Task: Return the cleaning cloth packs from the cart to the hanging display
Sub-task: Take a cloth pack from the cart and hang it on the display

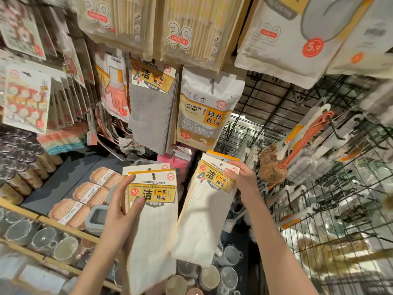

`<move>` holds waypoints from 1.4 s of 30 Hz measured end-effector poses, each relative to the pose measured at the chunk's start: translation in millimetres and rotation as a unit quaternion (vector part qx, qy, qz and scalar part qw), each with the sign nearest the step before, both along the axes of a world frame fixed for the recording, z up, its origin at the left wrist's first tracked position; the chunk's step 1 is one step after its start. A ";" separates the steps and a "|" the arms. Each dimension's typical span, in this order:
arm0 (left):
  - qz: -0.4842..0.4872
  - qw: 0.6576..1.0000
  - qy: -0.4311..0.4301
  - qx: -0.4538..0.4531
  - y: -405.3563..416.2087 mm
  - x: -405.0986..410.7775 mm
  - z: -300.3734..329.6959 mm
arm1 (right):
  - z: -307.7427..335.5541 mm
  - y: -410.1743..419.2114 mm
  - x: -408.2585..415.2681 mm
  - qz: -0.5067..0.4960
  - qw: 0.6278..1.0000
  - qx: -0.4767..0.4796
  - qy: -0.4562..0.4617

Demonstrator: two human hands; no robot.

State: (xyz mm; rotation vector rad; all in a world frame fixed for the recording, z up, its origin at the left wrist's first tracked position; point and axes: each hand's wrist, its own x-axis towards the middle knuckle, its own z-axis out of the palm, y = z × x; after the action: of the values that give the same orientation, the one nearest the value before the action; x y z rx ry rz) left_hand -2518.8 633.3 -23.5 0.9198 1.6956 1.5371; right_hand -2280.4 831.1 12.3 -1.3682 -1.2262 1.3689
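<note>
Cleaning towel packs (155, 220) are being pinched in the left hand (119, 211), another pack (204, 211) in the right hand (242, 177), below the gray hanging pack (151, 116); the stacked left pair is risking slipping apart during hooking.

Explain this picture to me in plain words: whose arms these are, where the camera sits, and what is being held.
There is no machine here. One camera sits on a person's head, looking forward and down at their own bare arms in a shop aisle. The left hand grips white cleaning towel packs; at least two header cards show there. The right hand pinches the header of another white pack. Ahead hangs a grey towel pack beside a cleaning sponge bag. Below left, a shelf holds soap boxes and glass cups.
</note>
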 end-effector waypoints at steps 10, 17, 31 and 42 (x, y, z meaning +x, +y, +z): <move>0.031 0.999 0.023 0.001 0.5 -11.5 -8.1 | -17.7 20.2 6.1 0.013 0.999 0.046 -0.003; 0.032 0.999 0.039 0.004 9.0 -2.5 -8.5 | -23.9 23.5 6.1 0.022 0.997 0.073 -0.014; 0.025 0.999 0.022 -0.008 9.4 7.3 -3.7 | -24.1 22.6 13.3 0.022 0.997 0.078 0.009; 0.033 0.999 0.018 -0.017 8.2 7.7 -5.2 | -20.6 32.4 9.1 0.041 0.999 0.009 0.011</move>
State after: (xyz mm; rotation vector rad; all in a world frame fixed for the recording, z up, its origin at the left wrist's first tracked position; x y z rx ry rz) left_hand -2511.0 641.4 -28.7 0.8872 1.7871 1.5377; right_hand -2271.2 863.5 -8.3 -1.2994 -1.2897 1.4220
